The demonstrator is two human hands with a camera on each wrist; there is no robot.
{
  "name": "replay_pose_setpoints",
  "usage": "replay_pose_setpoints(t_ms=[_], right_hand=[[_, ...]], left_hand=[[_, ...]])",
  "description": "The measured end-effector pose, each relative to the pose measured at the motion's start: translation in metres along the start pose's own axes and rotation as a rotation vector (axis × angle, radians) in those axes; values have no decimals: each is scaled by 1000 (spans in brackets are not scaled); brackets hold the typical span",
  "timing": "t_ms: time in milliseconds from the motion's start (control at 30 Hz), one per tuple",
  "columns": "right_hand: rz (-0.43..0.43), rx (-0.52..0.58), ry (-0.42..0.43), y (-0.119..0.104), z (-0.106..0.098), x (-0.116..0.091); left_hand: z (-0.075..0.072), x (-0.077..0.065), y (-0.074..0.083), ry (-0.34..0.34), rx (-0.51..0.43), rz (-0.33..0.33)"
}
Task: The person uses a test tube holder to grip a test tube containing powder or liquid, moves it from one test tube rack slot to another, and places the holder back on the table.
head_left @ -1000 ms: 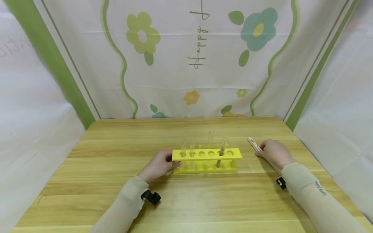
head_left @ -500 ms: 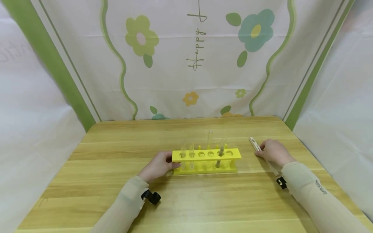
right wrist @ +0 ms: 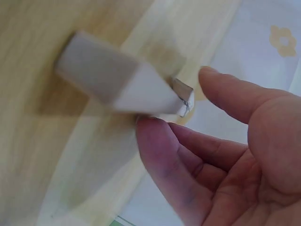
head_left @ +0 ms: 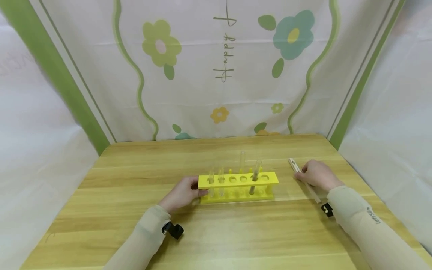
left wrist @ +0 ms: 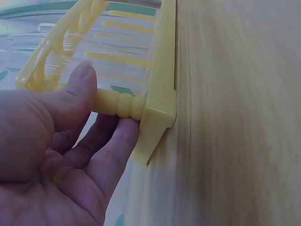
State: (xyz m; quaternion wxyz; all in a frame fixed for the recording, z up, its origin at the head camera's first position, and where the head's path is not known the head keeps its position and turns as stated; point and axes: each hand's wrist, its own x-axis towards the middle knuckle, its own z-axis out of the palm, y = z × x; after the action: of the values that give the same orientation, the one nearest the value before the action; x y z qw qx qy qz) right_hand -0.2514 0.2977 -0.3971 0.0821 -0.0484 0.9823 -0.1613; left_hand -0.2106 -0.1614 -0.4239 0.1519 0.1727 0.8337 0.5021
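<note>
A yellow test tube rack [head_left: 237, 180] stands on the wooden table. My left hand [head_left: 182, 192] grips its left end, thumb and fingers around the end post [left wrist: 109, 102]. Two clear test tubes sit in the left holes, one being this tube [head_left: 221, 174]. Another test tube [head_left: 256, 172], with greyish contents, leans in a hole farther right. A clear tube [head_left: 242, 160] stands at the rack's rear. To the right, a wooden test tube clamp [head_left: 311, 192] lies on the table. My right hand [head_left: 317, 175] is at it, fingers touching its side, thumb apart from it [right wrist: 221, 92].
The wooden table [head_left: 216, 232] meets a flower-printed curtain [head_left: 202, 75] at its back edge. Similar pale sheets hang on both sides. A black wrist camera mount [head_left: 173, 229] sits at the left cuff.
My right hand's fingers have loosened around the wooden clamp, and more of its near end shows. The left hand stays on the rack. The head view has shifted slightly.
</note>
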Motion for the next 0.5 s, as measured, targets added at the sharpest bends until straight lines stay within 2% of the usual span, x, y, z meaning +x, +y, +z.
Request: replay_pose_setpoints(t_ms=[167, 300, 433, 500], right_hand=[[-20, 3, 44, -4, -6, -5], [-88, 2, 138, -4, -15, -10], [-162, -4, 271, -1, -23, -13], [-195, -4, 314, 3, -26, -15]], left_hand=[[-6, -4, -2, -13, 1, 6], [-16, -9, 3, -41, 81, 26], [-35, -17, 10, -47, 195, 54], [-48, -24, 13, -29, 237, 53]])
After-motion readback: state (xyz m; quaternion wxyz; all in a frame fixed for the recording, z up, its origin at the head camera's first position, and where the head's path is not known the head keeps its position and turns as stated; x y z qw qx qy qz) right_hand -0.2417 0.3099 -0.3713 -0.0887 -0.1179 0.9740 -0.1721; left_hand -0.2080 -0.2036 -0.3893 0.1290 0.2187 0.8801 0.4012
